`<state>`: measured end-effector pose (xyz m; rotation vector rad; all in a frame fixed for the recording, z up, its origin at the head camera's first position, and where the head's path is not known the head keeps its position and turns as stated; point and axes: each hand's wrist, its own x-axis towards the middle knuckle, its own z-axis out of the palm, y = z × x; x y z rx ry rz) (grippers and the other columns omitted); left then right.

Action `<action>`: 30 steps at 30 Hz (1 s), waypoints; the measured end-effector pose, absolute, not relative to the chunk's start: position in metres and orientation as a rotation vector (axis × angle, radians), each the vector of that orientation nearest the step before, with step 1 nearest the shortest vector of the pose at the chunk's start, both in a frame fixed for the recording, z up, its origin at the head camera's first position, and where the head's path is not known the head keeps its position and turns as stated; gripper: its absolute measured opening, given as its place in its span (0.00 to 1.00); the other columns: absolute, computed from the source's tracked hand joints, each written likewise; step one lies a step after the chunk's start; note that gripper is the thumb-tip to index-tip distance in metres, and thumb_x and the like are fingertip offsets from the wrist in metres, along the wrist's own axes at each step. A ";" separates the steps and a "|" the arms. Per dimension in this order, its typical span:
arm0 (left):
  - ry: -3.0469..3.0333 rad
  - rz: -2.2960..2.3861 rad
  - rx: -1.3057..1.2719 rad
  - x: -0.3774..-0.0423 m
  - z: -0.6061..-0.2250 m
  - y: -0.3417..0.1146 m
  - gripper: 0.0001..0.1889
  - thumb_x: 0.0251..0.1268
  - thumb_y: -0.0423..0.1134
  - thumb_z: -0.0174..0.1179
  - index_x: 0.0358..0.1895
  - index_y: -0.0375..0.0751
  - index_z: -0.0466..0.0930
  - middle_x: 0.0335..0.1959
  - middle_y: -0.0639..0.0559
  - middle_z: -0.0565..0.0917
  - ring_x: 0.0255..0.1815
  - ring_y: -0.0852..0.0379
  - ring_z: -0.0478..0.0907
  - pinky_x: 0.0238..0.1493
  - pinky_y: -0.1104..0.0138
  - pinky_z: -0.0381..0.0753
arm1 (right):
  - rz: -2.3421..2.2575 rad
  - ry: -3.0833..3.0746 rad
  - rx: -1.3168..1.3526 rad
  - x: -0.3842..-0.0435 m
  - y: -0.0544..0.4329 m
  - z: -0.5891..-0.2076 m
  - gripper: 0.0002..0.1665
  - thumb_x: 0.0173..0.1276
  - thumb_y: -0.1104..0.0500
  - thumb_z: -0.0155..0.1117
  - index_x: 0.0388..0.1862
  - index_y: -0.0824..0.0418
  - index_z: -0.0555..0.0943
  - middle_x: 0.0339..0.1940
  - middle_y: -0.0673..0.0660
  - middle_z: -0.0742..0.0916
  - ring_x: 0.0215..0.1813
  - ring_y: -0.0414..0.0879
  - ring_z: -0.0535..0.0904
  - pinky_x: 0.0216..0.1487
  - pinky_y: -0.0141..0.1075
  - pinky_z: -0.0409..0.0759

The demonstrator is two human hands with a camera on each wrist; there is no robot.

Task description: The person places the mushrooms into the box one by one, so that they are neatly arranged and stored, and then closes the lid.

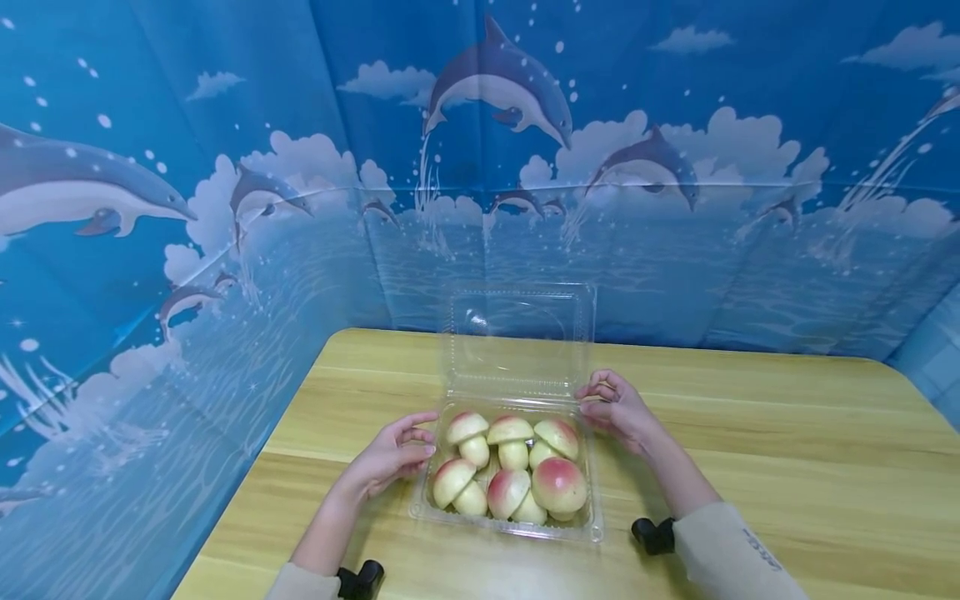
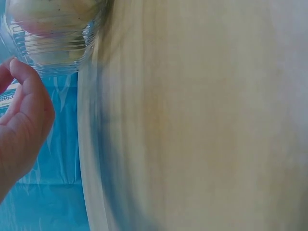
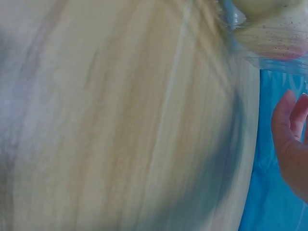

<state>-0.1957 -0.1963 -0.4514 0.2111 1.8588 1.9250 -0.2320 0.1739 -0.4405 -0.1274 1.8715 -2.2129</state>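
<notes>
A clear plastic clamshell box [image 1: 422, 507] stands on the table with its lid [image 1: 517, 354] raised at the back. Several mushroom-shaped pieces [image 1: 508, 493], pale yellow with pink-tinged caps, lie in its base in two rows. At the box's left side is my left hand [image 1: 390, 457], its fingers loosely bent with the index finger reaching toward the rim. My right hand [image 1: 615, 408] is by the back right corner near the hinge, fingers loosely curled; whether the fingertips touch the plastic cannot be made out. The wrist views show the left hand [image 2: 24, 115] and right hand [image 3: 293, 144] beside the box, gripping nothing visible.
The wooden table [image 1: 750, 433] has rounded back corners. Behind it and to the left hangs a blue curtain [image 1: 337, 250] printed with dolphins, close to the table edge. Black wrist mounts [image 1: 652, 536] sit at both sleeves.
</notes>
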 end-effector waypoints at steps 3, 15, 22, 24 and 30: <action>1.854 1.928 0.213 -0.195 -0.453 -0.198 0.32 0.61 0.26 0.56 0.69 0.33 0.56 0.42 0.46 0.72 0.28 0.61 0.71 0.30 0.74 0.74 | -2.220 1.877 -0.136 -0.230 0.173 -0.442 0.18 0.59 0.79 0.53 0.35 0.58 0.67 0.36 0.51 0.81 0.36 0.41 0.79 0.41 0.33 0.79; 1.818 1.951 0.202 -0.196 -0.453 -0.198 0.33 0.61 0.26 0.56 0.69 0.35 0.55 0.43 0.46 0.73 0.27 0.63 0.72 0.29 0.75 0.74 | -2.242 1.930 -0.207 -0.230 0.169 -0.445 0.16 0.58 0.80 0.52 0.34 0.62 0.65 0.36 0.51 0.82 0.35 0.40 0.79 0.38 0.31 0.79; 1.808 1.954 0.183 -0.195 -0.450 -0.197 0.33 0.61 0.26 0.56 0.69 0.35 0.56 0.43 0.47 0.73 0.26 0.63 0.72 0.29 0.75 0.73 | -2.262 1.927 -0.265 -0.232 0.169 -0.449 0.15 0.58 0.80 0.51 0.33 0.63 0.64 0.35 0.50 0.81 0.34 0.39 0.78 0.36 0.30 0.79; 1.804 1.954 0.193 -0.195 -0.450 -0.198 0.33 0.61 0.26 0.56 0.69 0.35 0.55 0.43 0.48 0.73 0.26 0.64 0.72 0.29 0.75 0.73 | -2.266 1.928 -0.274 -0.231 0.169 -0.450 0.15 0.57 0.81 0.51 0.32 0.63 0.64 0.34 0.50 0.82 0.34 0.39 0.78 0.36 0.30 0.79; 1.808 1.952 0.199 -0.196 -0.452 -0.198 0.32 0.62 0.27 0.56 0.69 0.34 0.55 0.41 0.49 0.73 0.26 0.65 0.72 0.29 0.75 0.73 | -2.271 1.923 -0.260 -0.229 0.170 -0.450 0.16 0.55 0.82 0.50 0.31 0.62 0.66 0.34 0.49 0.82 0.37 0.40 0.78 0.38 0.29 0.79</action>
